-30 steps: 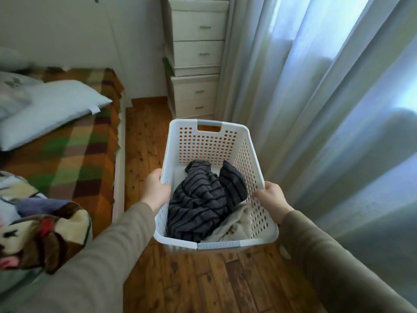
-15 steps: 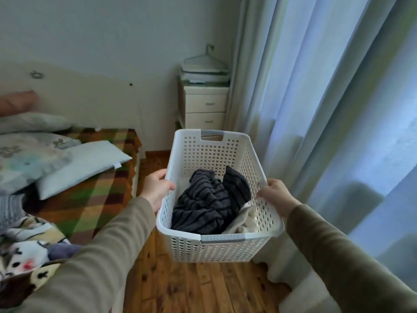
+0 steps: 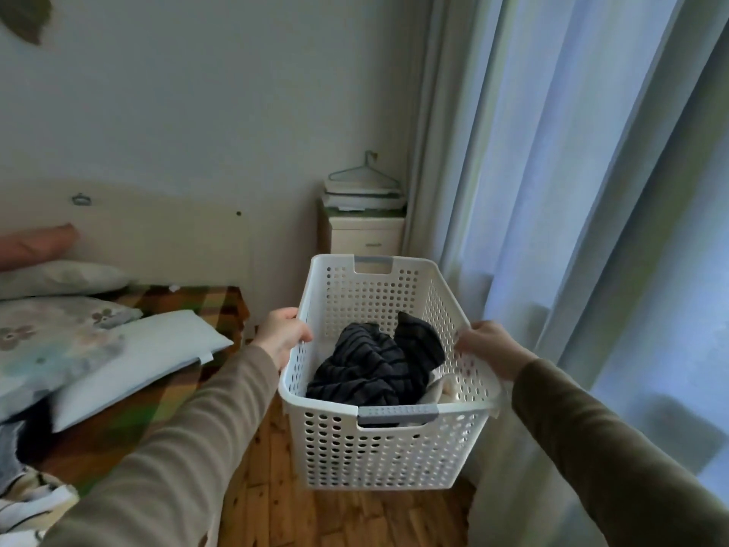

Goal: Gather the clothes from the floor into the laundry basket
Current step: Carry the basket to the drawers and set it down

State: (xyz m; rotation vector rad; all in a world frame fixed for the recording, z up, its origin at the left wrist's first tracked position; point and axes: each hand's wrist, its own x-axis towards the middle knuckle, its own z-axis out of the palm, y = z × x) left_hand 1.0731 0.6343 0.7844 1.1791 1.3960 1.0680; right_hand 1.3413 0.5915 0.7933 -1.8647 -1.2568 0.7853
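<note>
The white laundry basket [image 3: 386, 440] is held clear of the wooden floor [image 3: 315, 515], between the bed [image 3: 130, 408] and the curtain [image 3: 591, 230]. The left hand [image 3: 282, 335] is closed over the left rim. The right hand [image 3: 489, 349] is closed over the right rim. A dark striped garment [image 3: 374, 367] and a pale cloth [image 3: 443, 390] lie inside the basket.

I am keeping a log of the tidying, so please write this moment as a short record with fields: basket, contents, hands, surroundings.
basket: white laundry basket, held up above the wooden floor
contents: dark striped garment; pale cloth beside it
left hand: grips the left rim
right hand: grips the right rim
surroundings: bed to the left, curtain to the right, drawer unit behind
</note>
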